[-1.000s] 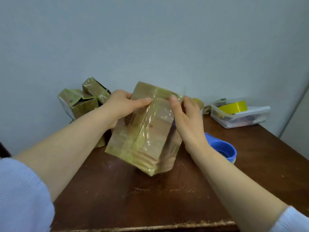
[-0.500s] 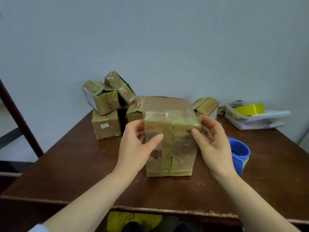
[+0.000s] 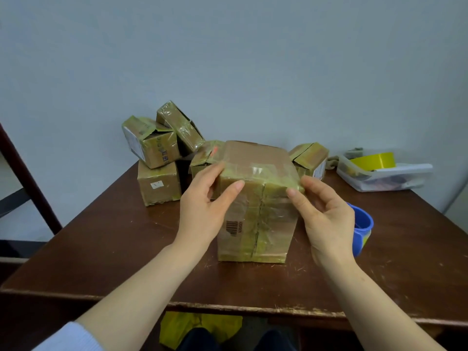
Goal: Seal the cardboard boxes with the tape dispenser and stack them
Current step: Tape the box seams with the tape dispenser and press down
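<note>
Cardboard box [image 3: 255, 198] stands upright on the table [image 3: 101, 249] between your palms: your left hand [image 3: 202, 211] grips its upper left corner, thumb on the front; your right hand [image 3: 326, 219] pinches the upper right corner. Rub the wrinkled tape [image 3: 255, 171] flat along that top edge. The tape dispenser [image 3: 363, 224] sits just outside your right knuckles.

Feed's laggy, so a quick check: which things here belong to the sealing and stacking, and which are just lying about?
In the job: big box, gripped by left hand and right hand; blue tape dispenser beside it; small boxes piled behind.
Lying about: clear tub holding a yellow tape roll; crumpled yellow material under the table.
</note>
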The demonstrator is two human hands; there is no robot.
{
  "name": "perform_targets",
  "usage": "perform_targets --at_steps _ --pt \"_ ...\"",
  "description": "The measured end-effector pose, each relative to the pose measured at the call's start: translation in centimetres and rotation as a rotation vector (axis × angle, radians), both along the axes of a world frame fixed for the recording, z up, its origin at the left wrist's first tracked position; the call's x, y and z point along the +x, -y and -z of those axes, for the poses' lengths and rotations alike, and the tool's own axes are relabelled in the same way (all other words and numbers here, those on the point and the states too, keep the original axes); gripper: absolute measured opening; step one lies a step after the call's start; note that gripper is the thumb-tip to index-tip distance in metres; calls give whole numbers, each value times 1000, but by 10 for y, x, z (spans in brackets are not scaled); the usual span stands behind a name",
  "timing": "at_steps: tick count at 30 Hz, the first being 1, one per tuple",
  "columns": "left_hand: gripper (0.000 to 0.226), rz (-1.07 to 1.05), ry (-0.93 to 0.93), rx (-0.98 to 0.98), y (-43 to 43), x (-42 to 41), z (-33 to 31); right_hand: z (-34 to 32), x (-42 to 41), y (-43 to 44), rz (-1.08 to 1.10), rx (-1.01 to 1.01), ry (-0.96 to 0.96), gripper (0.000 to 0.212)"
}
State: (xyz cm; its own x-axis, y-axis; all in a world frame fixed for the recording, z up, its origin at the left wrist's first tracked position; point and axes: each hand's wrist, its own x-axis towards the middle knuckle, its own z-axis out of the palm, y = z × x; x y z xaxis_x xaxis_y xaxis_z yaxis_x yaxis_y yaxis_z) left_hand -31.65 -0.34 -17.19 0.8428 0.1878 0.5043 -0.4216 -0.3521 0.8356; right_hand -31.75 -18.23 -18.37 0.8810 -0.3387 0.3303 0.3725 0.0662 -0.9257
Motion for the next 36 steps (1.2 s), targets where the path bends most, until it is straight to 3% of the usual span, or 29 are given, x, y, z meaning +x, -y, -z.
perform_targets --at_steps 7,10,13,15,18,20,23,27,31,33,35,36 --pt "35 -55 41 266 -1 3 -8 -6 4 -3 75 -77 15 26" --pt "27 -61 22 239 0 3 -13 -10 5 -2 113 -86 14 13" --pt "34 -107 -12 171 0 4 -17 -15 8 -1 126 -93 -7 5" --pt "34 -111 -55 60 -1 4 -21 -19 12 0 150 -110 -46 9" --pt "10 -171 -73 122 -2 3 -26 -24 19 1 190 -185 -87 17" --pt "8 -196 -95 143 -3 3 -30 -28 23 2 208 -274 -113 21" --pt "6 -206 -115 75 -1 11 -34 -32 31 4 194 -370 -172 14" --pt "35 -154 -197 -59 6 24 -34 -32 36 4 69 -350 -256 38" --pt "62 -30 -304 -83 10 33 -31 -32 36 1 -36 -473 -284 35" --pt "52 29 -341 -81 6 39 -29 -34 38 0 -64 -523 -289 43" --pt "27 29 -334 -39 2 42 -31 -35 40 4 -81 -524 -243 32" --pt "26 23 -327 -32 0 43 -33 -35 41 6 -82 -527 -216 30"
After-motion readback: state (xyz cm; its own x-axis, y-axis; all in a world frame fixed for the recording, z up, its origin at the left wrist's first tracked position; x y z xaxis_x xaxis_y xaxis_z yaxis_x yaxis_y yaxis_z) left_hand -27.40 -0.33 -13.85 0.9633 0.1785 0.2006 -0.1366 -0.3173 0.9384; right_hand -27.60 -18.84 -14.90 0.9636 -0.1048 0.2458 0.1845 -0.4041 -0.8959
